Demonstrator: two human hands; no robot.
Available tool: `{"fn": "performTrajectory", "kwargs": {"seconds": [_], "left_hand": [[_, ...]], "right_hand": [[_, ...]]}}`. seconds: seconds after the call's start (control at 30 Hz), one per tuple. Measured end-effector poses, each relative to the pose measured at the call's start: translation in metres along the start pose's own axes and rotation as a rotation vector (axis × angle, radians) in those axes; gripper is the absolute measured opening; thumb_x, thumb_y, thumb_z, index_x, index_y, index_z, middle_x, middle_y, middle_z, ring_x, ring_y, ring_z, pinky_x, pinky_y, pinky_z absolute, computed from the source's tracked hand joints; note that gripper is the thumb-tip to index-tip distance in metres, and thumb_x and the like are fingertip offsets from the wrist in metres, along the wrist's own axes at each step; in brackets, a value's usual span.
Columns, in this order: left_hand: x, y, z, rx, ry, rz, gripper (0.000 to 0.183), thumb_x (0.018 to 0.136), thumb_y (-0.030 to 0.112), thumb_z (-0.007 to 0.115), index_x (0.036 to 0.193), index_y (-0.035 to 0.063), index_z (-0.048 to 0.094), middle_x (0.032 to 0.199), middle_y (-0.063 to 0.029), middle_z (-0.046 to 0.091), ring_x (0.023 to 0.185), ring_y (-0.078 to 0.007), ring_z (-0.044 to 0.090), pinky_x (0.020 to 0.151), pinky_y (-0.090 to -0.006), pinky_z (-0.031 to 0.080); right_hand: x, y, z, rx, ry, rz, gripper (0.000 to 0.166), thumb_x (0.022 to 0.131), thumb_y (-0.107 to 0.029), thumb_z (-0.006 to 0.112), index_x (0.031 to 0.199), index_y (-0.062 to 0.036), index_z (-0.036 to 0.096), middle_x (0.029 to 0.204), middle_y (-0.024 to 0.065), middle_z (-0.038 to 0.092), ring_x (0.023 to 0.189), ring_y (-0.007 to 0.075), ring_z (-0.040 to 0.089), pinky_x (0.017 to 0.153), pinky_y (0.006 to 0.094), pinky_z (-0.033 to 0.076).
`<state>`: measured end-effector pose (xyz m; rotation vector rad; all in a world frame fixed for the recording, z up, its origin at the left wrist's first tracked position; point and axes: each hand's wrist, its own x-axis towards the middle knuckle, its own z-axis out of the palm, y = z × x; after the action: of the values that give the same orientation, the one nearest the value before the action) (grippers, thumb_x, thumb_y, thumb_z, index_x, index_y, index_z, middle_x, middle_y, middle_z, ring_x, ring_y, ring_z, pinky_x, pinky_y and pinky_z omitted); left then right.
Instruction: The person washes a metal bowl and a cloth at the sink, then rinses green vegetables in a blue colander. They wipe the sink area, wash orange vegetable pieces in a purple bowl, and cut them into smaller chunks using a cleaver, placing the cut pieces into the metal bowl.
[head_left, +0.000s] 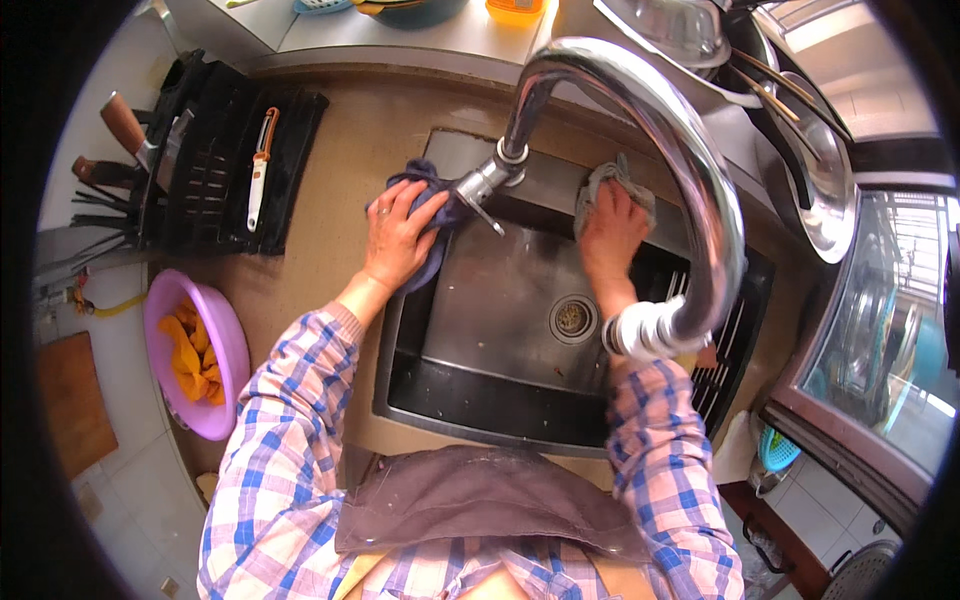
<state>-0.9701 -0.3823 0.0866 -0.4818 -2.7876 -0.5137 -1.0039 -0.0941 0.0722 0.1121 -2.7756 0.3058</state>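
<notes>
My left hand (403, 232) lies on a dark blue cloth (424, 174) at the left rim of the sink, beside the faucet's base. Fingers spread over the fabric, it presses or holds the cloth. My right hand (616, 225) is on a pale grey-green cloth (646, 199) at the sink's back ledge, right of the faucet base; its fingertips are partly sunk in the folds. Between the hands is the dark steel sink (495, 300), with a drain strainer (574, 319) holding small scraps. The chrome faucet (637, 75) arches over my right forearm.
At left stand a black knife rack (199, 165) and a peeler (261, 169). A pink basin (238, 337) holds orange cloths (191, 360). Metal bowls and a pan (832, 180) with chopsticks (780, 94) are at upper right. A black drainer rack (731, 322) lies at the sink's right side.
</notes>
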Motion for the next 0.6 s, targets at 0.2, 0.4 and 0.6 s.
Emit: {"fn": "performTrajectory", "kwargs": {"seconds": [0.2,0.4,0.6], "left_hand": [[-0.122,0.038,-0.036,0.014,-0.033,-0.112,0.058,0.065,0.009,0.067,0.12,0.0205,0.052,0.121,-0.0079,0.045,0.113,-0.0288,0.04,0.092,-0.0421,0.031],[-0.305,0.06,-0.088,0.121,-0.059,-0.49,0.06,0.066,0.006,0.062,0.124,0.0143,0.046,0.125,-0.0125,0.041,0.118,-0.0329,0.035,0.099,-0.0445,0.027],[-0.333,0.046,-0.084,0.348,0.146,-0.598,0.048,0.078,0.018,0.055,0.124,0.012,0.044,0.125,-0.0125,0.042,0.117,-0.0325,0.036,0.099,-0.0466,0.027]], "right_hand": [[-0.071,-0.06,0.018,0.845,-0.193,0.078,0.03,0.075,0.001,0.053,0.103,-0.007,0.058,0.097,0.0092,0.061,0.093,0.0292,0.054,0.078,0.0385,0.044],[-0.143,-0.152,-0.064,1.803,-0.5,0.565,0.023,0.086,-0.003,0.05,0.107,-0.0022,0.058,0.096,0.0015,0.061,0.088,0.0092,0.055,0.079,0.0227,0.045],[-0.239,-0.246,-0.054,0.802,-0.444,-0.577,0.04,0.077,-0.022,0.054,0.116,-0.0122,0.051,0.122,0.009,0.049,0.116,0.0259,0.043,0.094,0.0485,0.029]]}}
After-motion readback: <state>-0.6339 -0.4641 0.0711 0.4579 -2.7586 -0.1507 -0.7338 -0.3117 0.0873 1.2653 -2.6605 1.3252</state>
